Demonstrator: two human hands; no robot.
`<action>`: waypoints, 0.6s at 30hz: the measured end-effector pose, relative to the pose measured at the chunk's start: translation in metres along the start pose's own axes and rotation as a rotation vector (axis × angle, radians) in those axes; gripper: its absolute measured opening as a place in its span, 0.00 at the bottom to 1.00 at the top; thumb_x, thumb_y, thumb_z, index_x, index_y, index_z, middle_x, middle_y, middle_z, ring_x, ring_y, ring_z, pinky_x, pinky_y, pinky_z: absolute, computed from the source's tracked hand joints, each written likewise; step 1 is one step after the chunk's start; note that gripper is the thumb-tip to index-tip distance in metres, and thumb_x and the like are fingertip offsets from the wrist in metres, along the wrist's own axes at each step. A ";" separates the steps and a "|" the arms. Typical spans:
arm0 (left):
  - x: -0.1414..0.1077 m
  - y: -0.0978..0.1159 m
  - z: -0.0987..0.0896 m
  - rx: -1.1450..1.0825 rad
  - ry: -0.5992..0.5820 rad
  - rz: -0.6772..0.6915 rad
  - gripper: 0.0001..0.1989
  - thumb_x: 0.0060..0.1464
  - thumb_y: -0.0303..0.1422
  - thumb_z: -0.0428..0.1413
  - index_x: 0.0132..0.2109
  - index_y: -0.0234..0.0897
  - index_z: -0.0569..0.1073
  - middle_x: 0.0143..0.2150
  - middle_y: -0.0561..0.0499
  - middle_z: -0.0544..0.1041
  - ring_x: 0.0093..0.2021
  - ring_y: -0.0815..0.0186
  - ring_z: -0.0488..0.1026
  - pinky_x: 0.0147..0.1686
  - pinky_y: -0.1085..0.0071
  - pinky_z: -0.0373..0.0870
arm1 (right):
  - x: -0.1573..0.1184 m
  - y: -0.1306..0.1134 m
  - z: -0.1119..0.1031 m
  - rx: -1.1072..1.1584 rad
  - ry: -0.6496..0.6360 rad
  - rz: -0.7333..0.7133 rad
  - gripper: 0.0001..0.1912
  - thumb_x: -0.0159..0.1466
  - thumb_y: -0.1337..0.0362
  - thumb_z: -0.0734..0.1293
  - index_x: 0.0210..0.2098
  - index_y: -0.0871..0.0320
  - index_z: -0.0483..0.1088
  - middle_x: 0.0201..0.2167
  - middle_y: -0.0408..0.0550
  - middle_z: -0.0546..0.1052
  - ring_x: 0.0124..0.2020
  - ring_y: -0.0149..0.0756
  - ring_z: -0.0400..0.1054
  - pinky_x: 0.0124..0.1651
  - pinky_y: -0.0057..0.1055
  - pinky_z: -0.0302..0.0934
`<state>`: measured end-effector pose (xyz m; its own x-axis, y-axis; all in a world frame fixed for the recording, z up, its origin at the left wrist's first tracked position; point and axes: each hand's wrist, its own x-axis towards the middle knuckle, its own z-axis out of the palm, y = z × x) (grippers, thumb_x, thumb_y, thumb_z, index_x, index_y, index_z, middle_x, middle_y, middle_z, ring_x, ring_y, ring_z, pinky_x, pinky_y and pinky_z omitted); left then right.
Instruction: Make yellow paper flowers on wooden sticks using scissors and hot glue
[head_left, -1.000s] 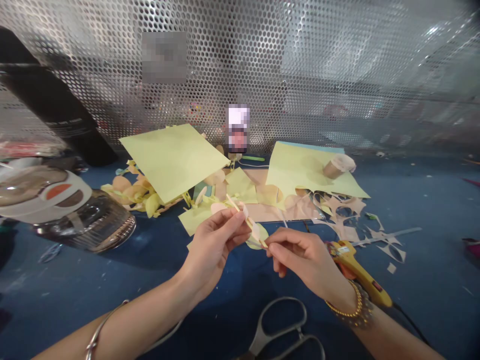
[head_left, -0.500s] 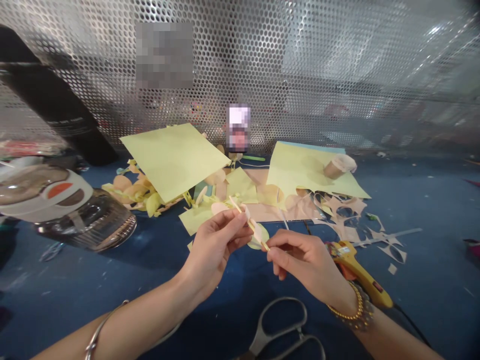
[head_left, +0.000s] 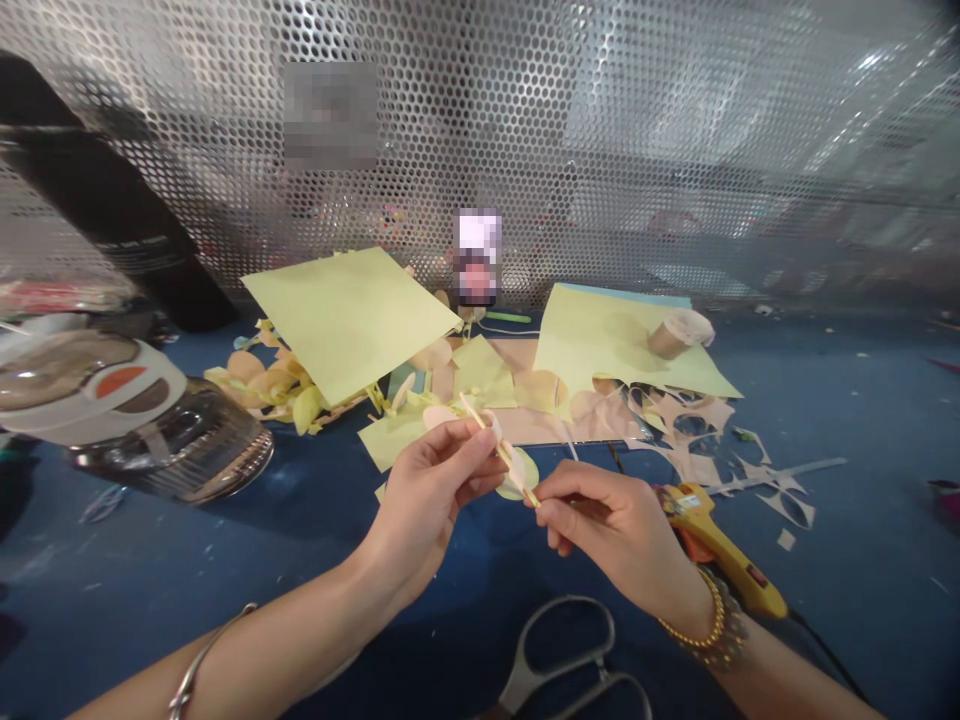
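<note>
Between both hands is a thin, pale stick-like strip [head_left: 508, 457], tilted down to the right, with pinkish paper on it. My left hand [head_left: 442, 475] pinches it near its upper end between thumb and fingers. At the lower end, the thumb and index finger of my right hand [head_left: 592, 515] are closed on it. Just behind the strip lies a pale yellow-green paper disc [head_left: 529, 475]. Scissors [head_left: 559, 655] rest below the hands, their blades out of sight. A yellow glue gun [head_left: 720, 545] lies beside my right wrist.
Yellow paper sheets [head_left: 349, 320] lie at the back, with cut petals [head_left: 281, 385] under the left one. Paper offcuts [head_left: 694, 430] spread to the right. A water jug [head_left: 172, 450] and a black bottle [head_left: 127, 220] stand left. A perforated metal panel [head_left: 600, 130] borders the table's back.
Hardly anything differs. The strip's lower end has tipped very slightly downward at my right fingertips, while both hands keep their hold.
</note>
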<state>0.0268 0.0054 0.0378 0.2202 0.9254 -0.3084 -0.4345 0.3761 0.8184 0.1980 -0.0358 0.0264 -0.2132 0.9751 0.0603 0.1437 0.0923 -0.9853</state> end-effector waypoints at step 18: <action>0.001 -0.002 -0.003 -0.003 -0.012 -0.048 0.09 0.48 0.35 0.62 0.32 0.34 0.74 0.30 0.53 0.75 0.29 0.74 0.72 0.34 0.78 0.71 | 0.001 0.001 0.000 -0.016 0.001 -0.012 0.05 0.62 0.63 0.66 0.31 0.57 0.72 0.26 0.41 0.70 0.23 0.27 0.67 0.25 0.24 0.64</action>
<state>0.0255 0.0052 0.0346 0.2512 0.9056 -0.3417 -0.4261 0.4204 0.8011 0.1977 -0.0349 0.0258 -0.2144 0.9741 0.0720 0.1566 0.1070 -0.9818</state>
